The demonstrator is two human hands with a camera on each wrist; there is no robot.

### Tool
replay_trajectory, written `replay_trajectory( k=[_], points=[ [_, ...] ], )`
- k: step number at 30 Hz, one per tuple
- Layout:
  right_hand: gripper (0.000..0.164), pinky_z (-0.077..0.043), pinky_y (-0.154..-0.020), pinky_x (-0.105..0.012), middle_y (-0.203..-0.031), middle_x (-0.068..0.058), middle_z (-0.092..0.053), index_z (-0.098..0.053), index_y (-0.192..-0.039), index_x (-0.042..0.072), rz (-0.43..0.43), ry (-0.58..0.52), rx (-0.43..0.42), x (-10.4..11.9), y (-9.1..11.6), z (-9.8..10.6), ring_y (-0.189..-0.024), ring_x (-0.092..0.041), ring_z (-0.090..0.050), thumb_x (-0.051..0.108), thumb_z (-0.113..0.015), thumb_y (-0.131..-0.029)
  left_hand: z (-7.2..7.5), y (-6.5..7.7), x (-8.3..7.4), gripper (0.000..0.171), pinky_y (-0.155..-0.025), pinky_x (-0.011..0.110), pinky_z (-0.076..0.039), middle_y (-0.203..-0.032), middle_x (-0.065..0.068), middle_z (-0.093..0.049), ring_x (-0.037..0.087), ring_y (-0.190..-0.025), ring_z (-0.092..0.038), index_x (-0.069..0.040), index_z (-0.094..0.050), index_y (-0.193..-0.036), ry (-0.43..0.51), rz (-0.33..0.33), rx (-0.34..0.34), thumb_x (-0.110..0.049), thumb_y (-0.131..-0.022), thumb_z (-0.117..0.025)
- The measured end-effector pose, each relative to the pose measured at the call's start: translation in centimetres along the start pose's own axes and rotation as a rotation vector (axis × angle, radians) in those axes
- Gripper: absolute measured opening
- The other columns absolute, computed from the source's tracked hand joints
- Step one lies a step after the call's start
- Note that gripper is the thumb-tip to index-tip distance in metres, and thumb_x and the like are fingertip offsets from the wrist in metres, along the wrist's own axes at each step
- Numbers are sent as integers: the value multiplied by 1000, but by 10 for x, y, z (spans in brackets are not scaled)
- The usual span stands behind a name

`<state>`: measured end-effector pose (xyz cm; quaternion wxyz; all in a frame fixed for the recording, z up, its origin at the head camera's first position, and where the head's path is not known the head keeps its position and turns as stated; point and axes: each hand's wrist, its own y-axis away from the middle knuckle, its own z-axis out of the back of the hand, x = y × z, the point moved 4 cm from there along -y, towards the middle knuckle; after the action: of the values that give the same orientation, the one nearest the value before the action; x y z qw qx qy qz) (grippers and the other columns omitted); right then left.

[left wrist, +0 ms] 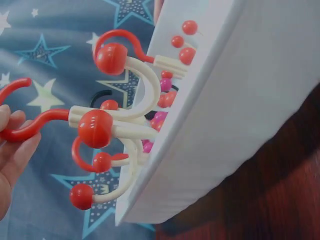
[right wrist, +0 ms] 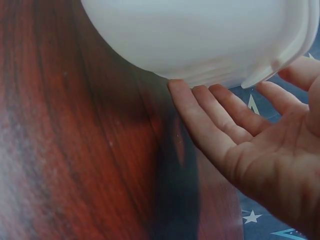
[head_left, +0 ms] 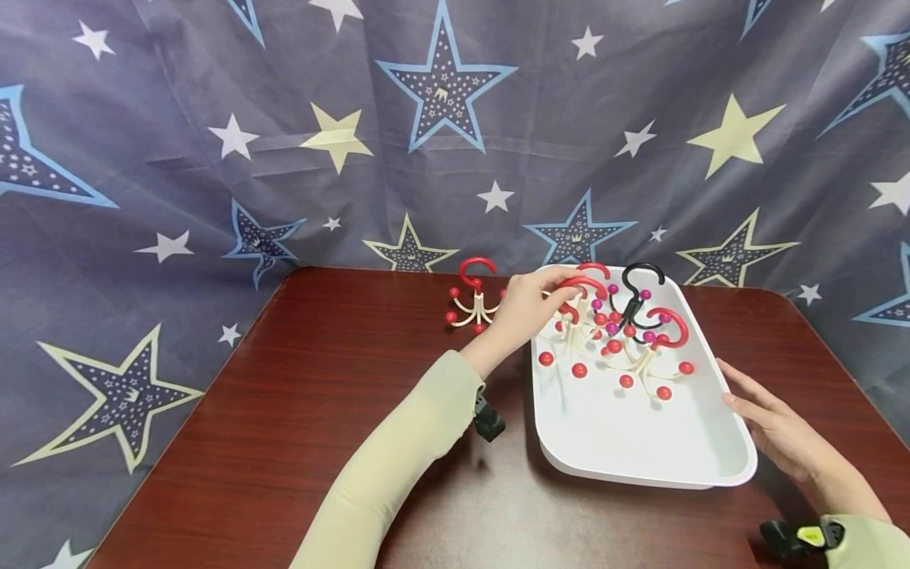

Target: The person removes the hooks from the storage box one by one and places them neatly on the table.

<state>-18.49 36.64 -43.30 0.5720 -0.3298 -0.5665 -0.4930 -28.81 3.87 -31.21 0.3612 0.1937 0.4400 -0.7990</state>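
Note:
My left hand [head_left: 526,310] pinches the red hook of a cream multi-arm hook hanger [left wrist: 95,129] with red ball tips. It holds this hanger over the left side of a white tray [head_left: 640,450], its arms overlapping the tray's rim in the left wrist view. Several similar red-and-cream hangers lie in the tray, one [head_left: 647,359] near its right wall. Among them is a black hanger [head_left: 631,308] with purple balls. At the tray's right side, my right hand [head_left: 782,431] has its fingers extended, fingertips against the outer wall [right wrist: 200,60] and thumb at the rim.
Another red-and-cream hanger [head_left: 479,304] stands on the dark red wooden table [head_left: 341,379], left of the tray and behind my left wrist. A grey curtain [head_left: 441,197] patterned with stars hangs along the table's back edge.

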Motion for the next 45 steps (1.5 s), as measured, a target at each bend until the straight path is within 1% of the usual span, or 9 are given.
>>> replay_trajectory(
  k=[7,11,14,19,26,32,38,41,45],
  points=[
    [56,-52,-72,-27,-113,30,-48,-8,-147,30,16,-15,0,-1,2,0,-93,2,-57,17,-35,-99,24,4,4,25,-56,17,-42,-87,-6,-70,-1,-67,-56,-20,-67,-109,0,46,-10,-25,-84,-65],
    [57,-52,-72,-27,-113,30,-47,-6,-147,29,16,-3,1,-1,1,0,-93,2,-57,17,-34,-99,38,6,9,24,-55,18,-41,-83,-6,-69,1,-63,-56,-19,-67,-107,5,38,-42,-22,-84,-66],
    [57,-52,-72,-26,-113,30,-47,-5,-147,28,11,19,-2,0,1,0,-93,4,-57,18,-35,-99,51,9,12,23,-53,19,-41,-81,-5,-69,7,-61,-58,-18,-68,-106,18,28,-66,-21,-84,-66],
    [57,-52,-72,-26,-112,32,-46,-5,-147,28,-1,32,-14,0,0,0,-93,5,-56,19,-35,-99,71,11,21,22,-55,22,-46,-84,0,-70,15,-65,-65,-14,-68,-105,52,32,-89,-19,-84,-65],
    [57,-52,-72,-26,-111,32,-46,-5,-147,29,-19,16,-23,1,0,1,-93,4,-56,21,-35,-99,100,15,36,21,-59,19,-45,-88,1,-71,13,-70,-66,-14,-69,-104,58,54,-157,-18,-83,-66],
    [57,-52,-72,-27,-112,31,-47,-6,-147,29,-13,3,-20,0,0,0,-93,3,-57,20,-35,-99,119,22,47,21,-62,19,-47,-87,8,-71,18,-75,-67,-10,-68,-103,82,68,-192,-16,-84,-65],
    [56,-52,-72,-27,-112,31,-47,-7,-147,29,-8,6,-23,-1,0,0,-93,3,-57,20,-35,-99,138,30,43,21,-67,19,-49,-90,17,-69,28,-76,-67,-1,-67,-103,84,80,-233,-5,-83,-64],
    [57,-52,-72,-27,-112,32,-47,-6,-147,29,-6,7,-22,-1,0,0,-93,3,-57,20,-35,-99,145,35,42,21,-66,17,-49,-90,20,-68,30,-76,-66,3,-66,-103,87,106,-252,-3,-83,-63],
    [57,-52,-72,-28,-112,31,-48,-6,-147,29,0,-5,-14,-1,0,-1,-93,2,-57,20,-35,-99,152,40,57,21,-64,15,-48,-88,21,-68,29,-76,-65,4,-65,-103,97,157,-275,-4,-84,-62]
  ],
)
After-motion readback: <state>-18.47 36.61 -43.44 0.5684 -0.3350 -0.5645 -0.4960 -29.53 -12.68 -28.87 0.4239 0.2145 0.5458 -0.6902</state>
